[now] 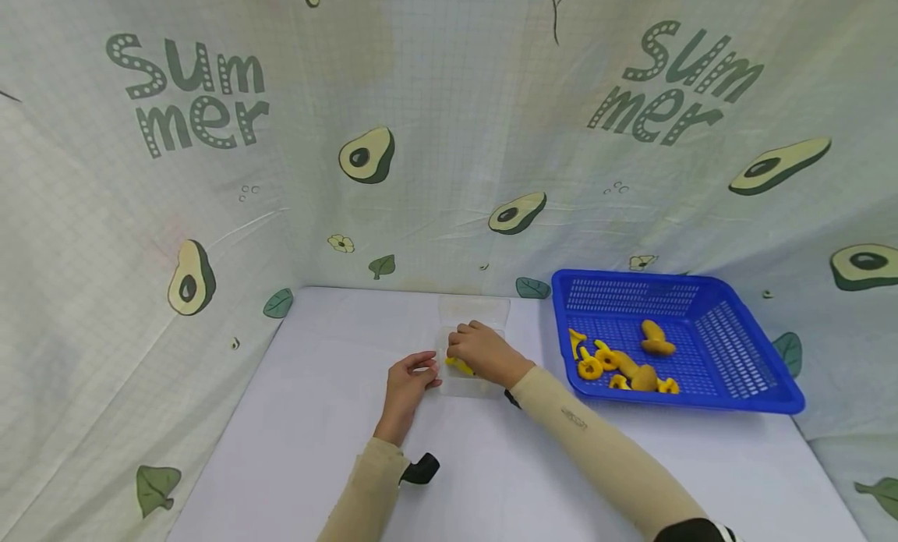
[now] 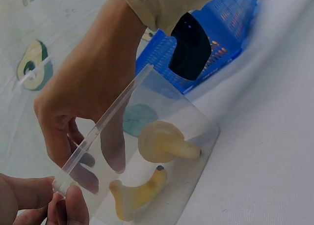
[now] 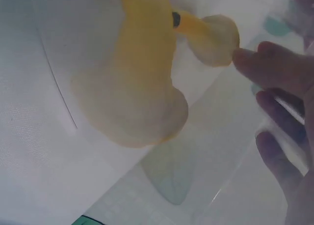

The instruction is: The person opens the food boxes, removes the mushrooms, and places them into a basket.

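A clear plastic box (image 1: 457, 384) stands on the table with its clear lid (image 1: 475, 309) folded back behind it. My left hand (image 1: 407, 387) pinches the near-left rim of the box between thumb and fingers. Through the box wall in the left wrist view, a yellow mushroom with a round cap (image 2: 158, 140) and a curved yellow mushroom (image 2: 140, 194) lie inside. Over the box hangs my right hand (image 1: 486, 353), its fingers pointing down into it and spread apart. In the right wrist view a fingertip is right at the cap of a smaller-looking mushroom (image 3: 215, 41).
To the right stands a blue plastic basket (image 1: 722, 405) holding several yellow mushrooms (image 1: 643, 377), some thin with ring-like caps. A printed cloth (image 1: 435, 136) hangs behind and beside the white table (image 1: 309, 355).
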Motion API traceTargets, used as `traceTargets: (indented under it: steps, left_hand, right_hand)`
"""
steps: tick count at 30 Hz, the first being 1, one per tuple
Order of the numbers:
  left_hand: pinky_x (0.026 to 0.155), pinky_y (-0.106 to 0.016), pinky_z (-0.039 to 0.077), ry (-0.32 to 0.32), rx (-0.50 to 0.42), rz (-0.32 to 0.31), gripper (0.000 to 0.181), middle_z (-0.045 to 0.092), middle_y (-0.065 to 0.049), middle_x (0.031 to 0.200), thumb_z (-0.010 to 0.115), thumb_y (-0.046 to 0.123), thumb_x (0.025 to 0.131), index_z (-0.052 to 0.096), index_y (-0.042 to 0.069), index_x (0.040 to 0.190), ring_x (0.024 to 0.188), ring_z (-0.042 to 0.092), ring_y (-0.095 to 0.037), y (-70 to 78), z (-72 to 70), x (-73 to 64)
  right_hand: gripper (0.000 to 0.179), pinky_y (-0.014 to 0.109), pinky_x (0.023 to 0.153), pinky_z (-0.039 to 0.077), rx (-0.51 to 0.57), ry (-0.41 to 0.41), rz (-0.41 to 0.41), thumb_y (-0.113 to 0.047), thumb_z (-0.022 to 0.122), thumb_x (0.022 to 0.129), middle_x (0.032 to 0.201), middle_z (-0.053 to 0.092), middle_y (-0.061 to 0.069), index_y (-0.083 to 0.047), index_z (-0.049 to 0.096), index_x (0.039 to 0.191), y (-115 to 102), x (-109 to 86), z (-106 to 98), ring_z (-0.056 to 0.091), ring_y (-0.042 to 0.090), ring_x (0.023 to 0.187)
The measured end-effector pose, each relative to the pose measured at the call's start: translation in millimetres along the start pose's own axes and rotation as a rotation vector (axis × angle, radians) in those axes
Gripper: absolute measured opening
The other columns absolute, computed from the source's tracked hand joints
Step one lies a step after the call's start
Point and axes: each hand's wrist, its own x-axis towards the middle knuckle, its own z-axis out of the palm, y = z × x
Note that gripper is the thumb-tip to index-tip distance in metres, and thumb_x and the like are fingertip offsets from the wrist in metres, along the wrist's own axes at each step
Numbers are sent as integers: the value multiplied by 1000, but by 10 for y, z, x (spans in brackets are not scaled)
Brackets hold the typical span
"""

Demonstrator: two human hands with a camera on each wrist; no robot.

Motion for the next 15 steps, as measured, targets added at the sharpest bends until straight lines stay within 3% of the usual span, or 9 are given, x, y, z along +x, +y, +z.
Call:
traceTargets:
  steps: [15]
  left_hand:
    - [68,-22,63,1,-8,-6,34,65,-12,104,67,-12,96,63,-18,129,82,65,-13,7,-6,-4]
  right_hand:
    - [6,31,84,54,-87,-2,-48,-17,80,94,91,69,-7,-23,82,93,21,57,109,64,14,91]
